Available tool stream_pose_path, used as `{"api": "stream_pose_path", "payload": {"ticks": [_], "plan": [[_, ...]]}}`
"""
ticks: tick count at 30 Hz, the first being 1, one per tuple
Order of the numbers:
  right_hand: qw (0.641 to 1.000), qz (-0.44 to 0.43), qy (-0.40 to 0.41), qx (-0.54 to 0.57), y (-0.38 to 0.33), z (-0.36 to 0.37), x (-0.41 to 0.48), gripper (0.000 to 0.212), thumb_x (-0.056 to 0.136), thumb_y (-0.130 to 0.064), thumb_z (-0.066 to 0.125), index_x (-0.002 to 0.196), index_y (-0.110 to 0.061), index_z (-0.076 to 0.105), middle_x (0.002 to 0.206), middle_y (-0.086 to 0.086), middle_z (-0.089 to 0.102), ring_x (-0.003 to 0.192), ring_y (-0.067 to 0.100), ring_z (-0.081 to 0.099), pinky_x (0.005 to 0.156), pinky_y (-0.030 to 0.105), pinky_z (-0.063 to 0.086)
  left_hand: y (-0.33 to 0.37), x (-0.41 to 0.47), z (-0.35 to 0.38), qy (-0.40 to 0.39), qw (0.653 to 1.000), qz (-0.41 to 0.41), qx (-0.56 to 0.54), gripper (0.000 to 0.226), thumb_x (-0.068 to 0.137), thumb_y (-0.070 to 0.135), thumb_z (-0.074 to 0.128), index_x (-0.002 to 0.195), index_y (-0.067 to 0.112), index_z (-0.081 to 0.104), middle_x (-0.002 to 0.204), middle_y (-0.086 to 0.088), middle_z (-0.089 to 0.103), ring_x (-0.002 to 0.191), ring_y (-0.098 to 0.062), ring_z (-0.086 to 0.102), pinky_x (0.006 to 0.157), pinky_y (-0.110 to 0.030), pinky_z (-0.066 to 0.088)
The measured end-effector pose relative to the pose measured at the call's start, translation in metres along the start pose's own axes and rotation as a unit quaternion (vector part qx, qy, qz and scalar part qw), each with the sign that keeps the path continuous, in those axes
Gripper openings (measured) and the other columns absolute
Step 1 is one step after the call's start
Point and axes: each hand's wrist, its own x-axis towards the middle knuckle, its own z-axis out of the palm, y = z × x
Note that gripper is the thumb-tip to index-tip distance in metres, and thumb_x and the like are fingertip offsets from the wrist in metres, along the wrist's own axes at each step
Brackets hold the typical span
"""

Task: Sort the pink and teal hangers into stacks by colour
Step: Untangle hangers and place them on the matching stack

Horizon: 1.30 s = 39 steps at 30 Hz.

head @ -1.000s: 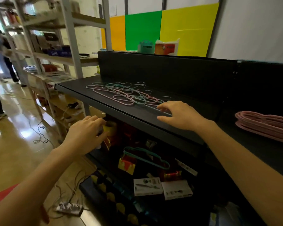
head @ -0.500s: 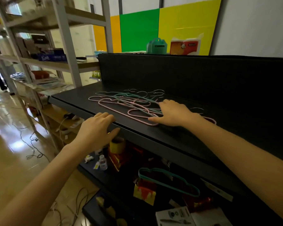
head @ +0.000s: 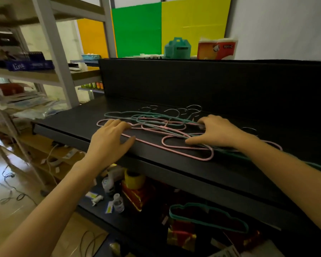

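A tangled pile of pink and teal hangers [head: 156,123] lies flat on the black shelf [head: 78,117], their metal hooks pointing toward the back panel. My left hand [head: 109,140] rests on the pile's left end with fingers spread over a pink hanger. My right hand [head: 217,132] lies on the pile's right part, fingers bent down onto the wires and thumb stretched along a pink hanger [head: 189,147] near the front edge. Whether it grips any wire I cannot tell. One teal hanger [head: 208,217] lies on the lower shelf.
A black back panel [head: 211,84] rises behind the pile. The lower shelf holds small bottles [head: 117,203], a yellow tape roll [head: 133,179] and red packages. A white rack [head: 59,58] with boxes stands at the left. Cables run over the floor.
My left hand rose from the shelf's front edge onto the pile's left end. My right hand slid further right along the hangers. The view came closer to the shelf.
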Motion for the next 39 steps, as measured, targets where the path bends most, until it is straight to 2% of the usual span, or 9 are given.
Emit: {"api": "stream_pose_path", "payload": {"ticks": [5, 11, 14, 21, 25, 30, 34, 36, 39], "plan": [[0.994, 0.056, 0.075, 0.05, -0.001, -0.017, -0.016, 0.093, 0.065, -0.066, 0.066, 0.138, -0.016, 0.041, 0.131, 0.005, 0.053, 0.11, 0.019, 0.055, 0.089, 0.037, 0.05, -0.031, 0.032, 0.006, -0.047, 0.997, 0.056, -0.031, 0.053, 0.083, 0.048, 0.056, 0.128, 0.02, 0.048, 0.129, -0.001, 0.05, 0.12, -0.017, 0.044, 0.093, -0.031, 0.04], [0.973, 0.13, 0.158, 0.104, -0.002, -0.029, -0.045, 0.087, 0.067, -0.056, 0.068, 0.139, -0.017, 0.039, 0.132, 0.003, 0.053, 0.112, 0.018, 0.054, 0.091, 0.037, 0.045, -0.048, 0.06, 0.014, -0.219, 0.966, 0.107, -0.091, 0.091, 0.066, 0.069, 0.052, 0.143, 0.026, 0.027, 0.148, 0.002, 0.031, 0.134, -0.017, 0.031, 0.11, -0.037, 0.027], [0.964, 0.159, 0.178, 0.121, -0.002, -0.029, -0.06, 0.089, 0.064, -0.055, 0.07, 0.139, -0.018, 0.041, 0.131, 0.002, 0.054, 0.108, 0.014, 0.053, 0.089, 0.033, 0.043, -0.054, 0.071, 0.018, -0.236, 0.956, 0.124, -0.124, 0.096, 0.059, 0.072, 0.054, 0.142, 0.029, 0.029, 0.146, 0.004, 0.032, 0.132, -0.016, 0.034, 0.11, -0.038, 0.032], [0.948, 0.226, 0.187, 0.122, -0.015, -0.019, -0.092, 0.122, 0.032, -0.085, 0.053, 0.135, -0.019, 0.047, 0.131, 0.003, 0.055, 0.112, 0.019, 0.055, 0.097, 0.041, 0.045, -0.06, 0.084, 0.025, -0.261, 0.928, 0.211, -0.163, 0.108, 0.042, 0.091, 0.043, 0.134, 0.035, 0.04, 0.143, 0.006, 0.036, 0.132, -0.013, 0.033, 0.106, -0.032, 0.029], [0.941, 0.251, 0.192, 0.119, -0.018, -0.012, -0.106, 0.118, 0.033, -0.081, 0.053, 0.134, -0.021, 0.048, 0.132, 0.002, 0.053, 0.115, 0.02, 0.053, 0.099, 0.045, 0.043, -0.05, 0.091, 0.022, -0.251, 0.928, 0.257, -0.098, 0.084, 0.064, 0.068, 0.06, 0.134, 0.026, 0.041, 0.137, 0.005, 0.042, 0.123, -0.013, 0.041, 0.1, -0.027, 0.034], [0.933, 0.266, 0.211, 0.119, -0.018, -0.01, -0.12, 0.099, 0.047, -0.065, 0.064, 0.134, -0.02, 0.049, 0.13, 0.001, 0.055, 0.113, 0.017, 0.053, 0.097, 0.038, 0.043, -0.041, 0.096, 0.017, -0.22, 0.924, 0.313, 0.024, 0.089, 0.061, 0.079, 0.049, 0.129, 0.022, 0.045, 0.124, 0.005, 0.052, 0.106, -0.011, 0.052, 0.089, -0.025, 0.047], [0.926, 0.255, 0.243, 0.133, -0.011, -0.011, -0.135, 0.082, 0.062, -0.047, 0.074, 0.135, -0.019, 0.048, 0.131, 0.0, 0.053, 0.1, 0.011, 0.051, 0.084, 0.027, 0.041, -0.041, 0.095, 0.017, -0.176, 0.929, 0.326, 0.013, 0.095, 0.053, 0.085, 0.037, 0.123, 0.022, 0.048, 0.113, 0.006, 0.053, 0.09, -0.007, 0.05, 0.075, -0.02, 0.047], [0.927, 0.249, 0.251, 0.121, -0.005, -0.011, -0.144, 0.077, 0.067, -0.04, 0.074, 0.135, -0.017, 0.048, 0.134, 0.001, 0.052, 0.109, 0.011, 0.049, 0.088, 0.023, 0.036, -0.04, 0.095, 0.016, -0.153, 0.933, 0.327, 0.001, 0.101, 0.047, 0.085, 0.027, 0.123, 0.021, 0.05, 0.112, 0.006, 0.054, 0.086, -0.005, 0.047, 0.07, -0.018, 0.044], [0.928, 0.251, 0.253, 0.108, 0.004, -0.013, -0.162, 0.074, 0.07, -0.04, 0.072, 0.136, -0.018, 0.047, 0.136, 0.0, 0.049, 0.124, 0.015, 0.043, 0.095, 0.025, 0.032, -0.036, 0.098, 0.008, -0.112, 0.941, 0.318, -0.028, 0.096, 0.051, 0.082, 0.037, 0.12, 0.017, 0.053, 0.107, 0.004, 0.055, 0.084, -0.007, 0.051, 0.067, -0.019, 0.046]]}}
